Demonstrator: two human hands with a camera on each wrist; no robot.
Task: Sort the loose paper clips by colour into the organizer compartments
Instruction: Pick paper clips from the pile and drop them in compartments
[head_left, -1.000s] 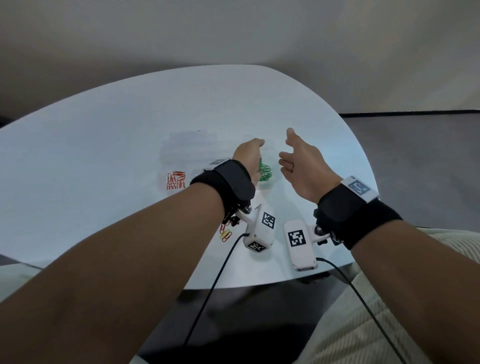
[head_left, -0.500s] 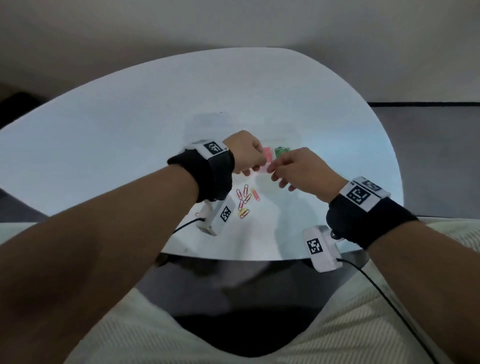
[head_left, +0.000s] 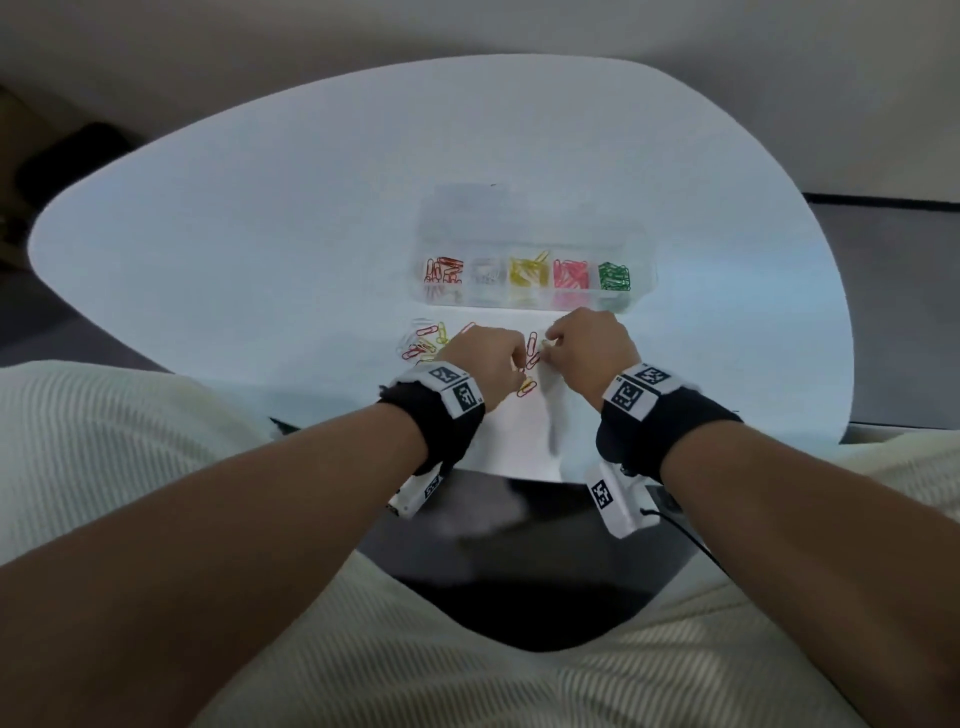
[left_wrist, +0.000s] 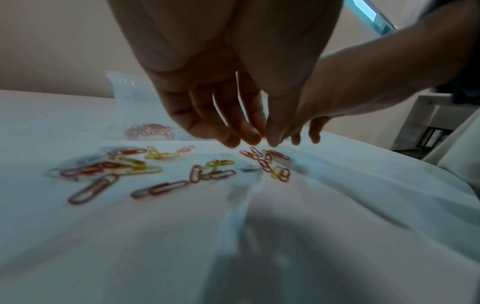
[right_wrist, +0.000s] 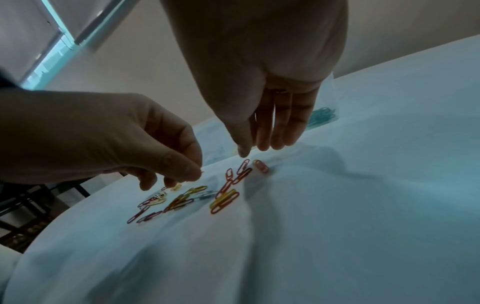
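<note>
The fingers (right_wrist: 262, 131) of the right hand (head_left: 587, 353) hang down together and nearly straight, tips just above the table (head_left: 260, 260), with nothing plainly between them. On the left hand (head_left: 485, 364), the thumb and forefinger (right_wrist: 182, 164) are pressed tip to tip; a small reddish fleck shows at the pinch, perhaps a clip, but the blur keeps me from telling for certain. Its other fingers curl loosely beneath.

Both hands hover side by side near the front edge of the table, over the loose paper clips (left_wrist: 161, 170). These lie scattered flat on the white surface in red, yellow, pink and pale shades, most of them spreading to the left of the left hand, and a small cluster (head_left: 530, 364) lying between the two hands.

Just beyond the hands sits the clear organizer (head_left: 535, 306), its row of compartments running left to right: red clips (head_left: 444, 270), pale or white ones (head_left: 488, 273), yellow (head_left: 529, 273), pink (head_left: 570, 274) and green (head_left: 614, 276). Each wrist carries a black band (head_left: 441, 421) with printed markers.
</note>
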